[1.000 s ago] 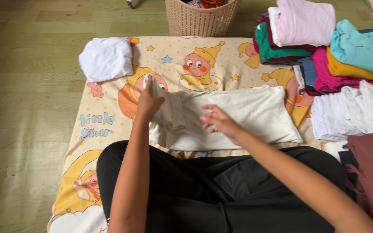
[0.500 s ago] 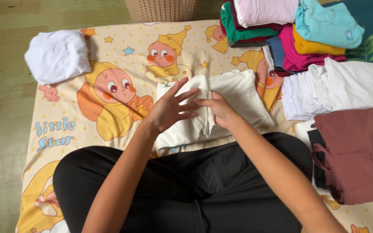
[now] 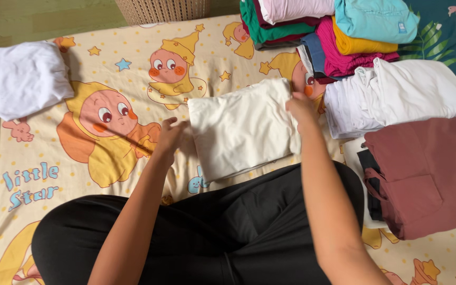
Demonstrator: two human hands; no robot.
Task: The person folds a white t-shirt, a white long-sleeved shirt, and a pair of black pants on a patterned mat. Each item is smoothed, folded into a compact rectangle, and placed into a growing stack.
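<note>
A folded cream garment (image 3: 241, 126) lies on the cartoon-printed blanket (image 3: 106, 68) in front of my crossed legs in black trousers. My left hand (image 3: 169, 138) rests at the garment's left edge, fingers curled against the cloth. My right hand (image 3: 302, 108) pinches the garment's right edge, near its top right corner. The garment is a flat, slightly tilted rectangle.
A folded white cloth (image 3: 25, 78) sits at the far left. On the right are a white folded pile (image 3: 397, 95), a maroon garment (image 3: 428, 174), and a stack of coloured folded clothes (image 3: 339, 26). A wicker basket (image 3: 162, 9) stands at the top.
The garment has been folded narrower into a compact rectangle. My hands moved apart from its middle to its left and right edges. The view shifted left and closer.
</note>
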